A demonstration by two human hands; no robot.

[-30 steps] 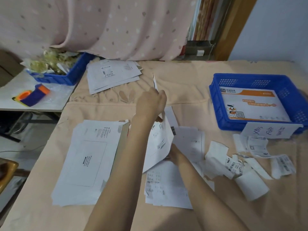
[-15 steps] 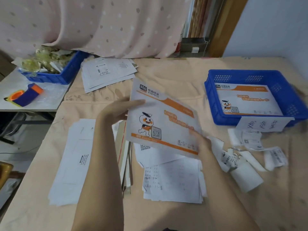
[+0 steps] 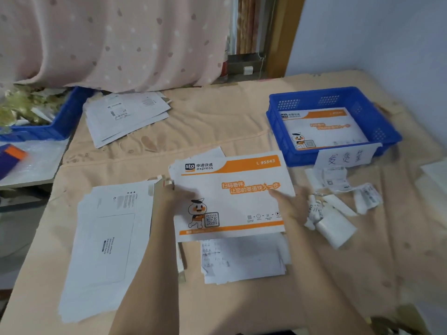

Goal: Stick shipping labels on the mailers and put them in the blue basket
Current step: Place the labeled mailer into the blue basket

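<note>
Head view shows my left hand [image 3: 174, 195] gripping the left edge of an orange-and-white mailer [image 3: 232, 197], while my right hand [image 3: 294, 201] grasps its right edge, thumb on the printed face. Its printed side faces up, and it lies over loose sheets of paper [image 3: 244, 257] near the middle of the bed [image 3: 242, 122]. Just left of it a stack of white mailers [image 3: 106, 243] lies face down towards the front left corner. To the right, crumpled shipping labels [image 3: 338, 204] are scattered beside my right hand. Beyond them, at the right edge, the blue basket [image 3: 280, 112] holds another orange mailer [image 3: 324, 126]. More white mailers [image 3: 125, 117] lie at the back left.
</note>
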